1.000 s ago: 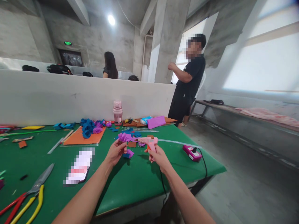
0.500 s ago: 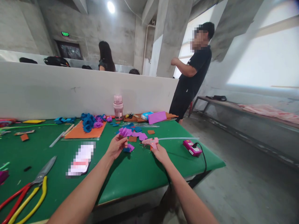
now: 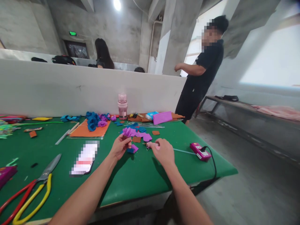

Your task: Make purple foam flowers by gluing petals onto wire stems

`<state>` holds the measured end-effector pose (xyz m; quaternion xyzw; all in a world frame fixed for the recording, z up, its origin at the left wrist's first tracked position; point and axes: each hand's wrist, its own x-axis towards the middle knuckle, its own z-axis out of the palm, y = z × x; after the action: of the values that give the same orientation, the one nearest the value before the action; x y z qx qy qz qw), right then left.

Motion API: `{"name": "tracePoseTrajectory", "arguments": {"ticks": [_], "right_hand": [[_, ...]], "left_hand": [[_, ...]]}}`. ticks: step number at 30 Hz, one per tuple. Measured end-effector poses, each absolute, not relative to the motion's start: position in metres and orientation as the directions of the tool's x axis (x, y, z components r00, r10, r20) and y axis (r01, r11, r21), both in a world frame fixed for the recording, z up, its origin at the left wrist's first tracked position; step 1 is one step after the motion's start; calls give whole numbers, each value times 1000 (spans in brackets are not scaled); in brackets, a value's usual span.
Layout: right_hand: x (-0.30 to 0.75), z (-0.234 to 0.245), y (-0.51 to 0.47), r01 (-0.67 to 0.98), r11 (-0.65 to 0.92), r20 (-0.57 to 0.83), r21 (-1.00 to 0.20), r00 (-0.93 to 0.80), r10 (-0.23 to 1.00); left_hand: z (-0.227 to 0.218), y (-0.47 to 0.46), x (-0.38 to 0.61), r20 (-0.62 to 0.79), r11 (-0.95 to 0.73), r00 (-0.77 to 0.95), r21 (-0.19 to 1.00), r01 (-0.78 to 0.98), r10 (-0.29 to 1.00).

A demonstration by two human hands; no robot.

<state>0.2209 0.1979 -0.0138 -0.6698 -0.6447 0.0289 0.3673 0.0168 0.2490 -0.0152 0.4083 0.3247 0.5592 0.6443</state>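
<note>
My left hand (image 3: 120, 146) pinches a purple felt flower (image 3: 128, 132) above the green table. Just below that hand lie a purple piece and a blue piece (image 3: 132, 149). My right hand (image 3: 164, 151) is closed over a pink hot glue gun (image 3: 148, 145), palm down, covering most of its body. The gun's tip points left toward the flower, and a clear glue stick (image 3: 184, 151) juts out behind my hand to the right. Purple petal pieces (image 3: 147, 137) and brown scraps (image 3: 136, 140) are scattered between and beyond my hands.
A phone (image 3: 84, 157) and large scissors (image 3: 44, 179) with red and yellow handles lie on the left. Blue flowers (image 3: 92, 120) rest on orange sheets. A pink bottle (image 3: 122, 107) stands by the white partition (image 3: 93, 89). A magenta power box (image 3: 200, 152) with a cord sits right. A person (image 3: 203, 65) stands beyond.
My right hand has shifted from holding the glue gun's handle below to covering its top. The glue stick now slants down to the right. My left hand still holds the flower.
</note>
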Motion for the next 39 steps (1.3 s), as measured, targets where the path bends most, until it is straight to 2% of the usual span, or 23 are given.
{"name": "tracePoseTrajectory", "arguments": {"ticks": [2, 4, 5, 7, 10, 15, 24, 30, 39], "right_hand": [[193, -10, 214, 576, 282, 424, -767, 125, 897], [165, -13, 234, 185, 272, 297, -944, 122, 947], [152, -16, 243, 24, 211, 212, -977, 116, 970], [135, -24, 258, -185, 131, 114, -974, 105, 988], [124, -34, 264, -317, 141, 120, -938, 85, 989], [121, -40, 256, -427, 137, 134, -894, 37, 990], [113, -33, 249, -500, 174, 160, -848, 71, 985], [114, -28, 243, -438, 240, 196, -866, 143, 970], [117, -33, 242, -263, 334, 305, -905, 144, 941]], "left_hand": [[-17, 251, 17, 46, 27, 150, 893, -449, 988], [-19, 253, 16, 53, 15, 139, 892, -452, 989], [-20, 254, 15, 54, 13, 135, 890, -455, 989], [-21, 255, 14, 52, 15, 135, 888, -459, 990], [-23, 256, 13, 49, 19, 135, 888, -459, 990], [-21, 253, 14, 32, 43, 154, 889, -456, 987], [-20, 253, 15, 21, 54, 155, 885, -462, 988], [-21, 254, 14, 45, 37, 159, 879, -475, 986], [-24, 255, 13, 48, 23, 143, 887, -461, 989]]}}
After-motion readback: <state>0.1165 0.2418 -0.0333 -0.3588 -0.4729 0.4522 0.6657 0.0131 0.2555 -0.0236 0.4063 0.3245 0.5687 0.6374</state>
